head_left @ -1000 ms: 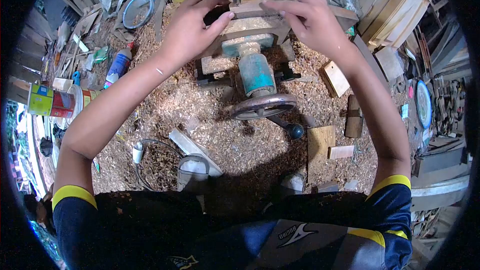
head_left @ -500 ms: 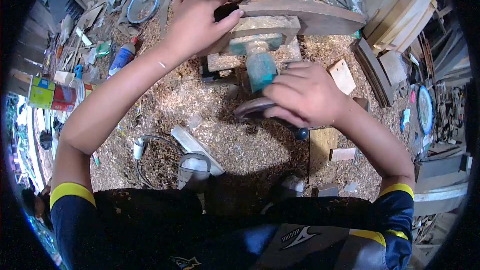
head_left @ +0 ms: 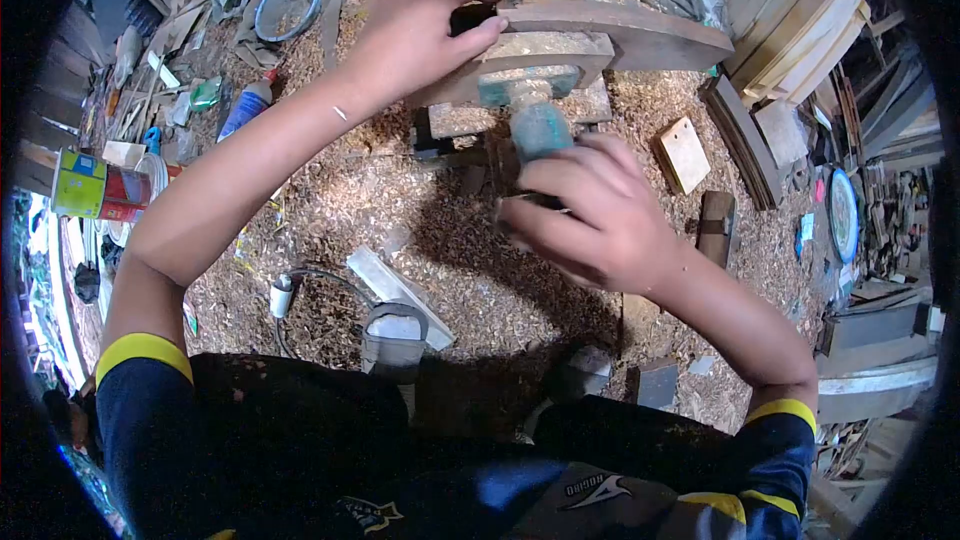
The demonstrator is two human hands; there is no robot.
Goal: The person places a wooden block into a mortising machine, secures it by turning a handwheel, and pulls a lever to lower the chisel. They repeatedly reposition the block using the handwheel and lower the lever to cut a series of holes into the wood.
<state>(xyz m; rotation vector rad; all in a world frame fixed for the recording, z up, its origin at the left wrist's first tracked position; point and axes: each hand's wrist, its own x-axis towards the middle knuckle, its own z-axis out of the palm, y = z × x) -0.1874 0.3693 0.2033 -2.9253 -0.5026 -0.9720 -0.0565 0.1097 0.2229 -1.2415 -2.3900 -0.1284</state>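
Note:
A teal bench vise (head_left: pixel 541 130) stands in front of me, with pale wooden pads (head_left: pixel 555 48) at its jaw. Behind the near pad, a curved brown wooden board (head_left: pixel 650 35) sits on edge and reaches to the right. My left hand (head_left: pixel 425 35) is closed around the board's left end, thumb on the near side and fingers over the far side. At the front end of the vise screw, my right hand (head_left: pixel 600 215) is curled around the vise handle (head_left: pixel 548 202). Most of that handle is hidden by the fingers, which are slightly blurred.
Wood shavings cover the ground. A light wooden block (head_left: pixel 683 156) and a brown wooden piece (head_left: pixel 714 225) lie to the right, near stacked boards (head_left: pixel 795 25). Leftward are a blue bottle (head_left: pixel 243 112) and a colourful can (head_left: pixel 90 185). A pale wood strip (head_left: pixel 400 298) lies near my feet.
My right hand has turned with the vise handle, whose ball end no longer shows. My left hand keeps its hold on the board. The view has shifted slightly.

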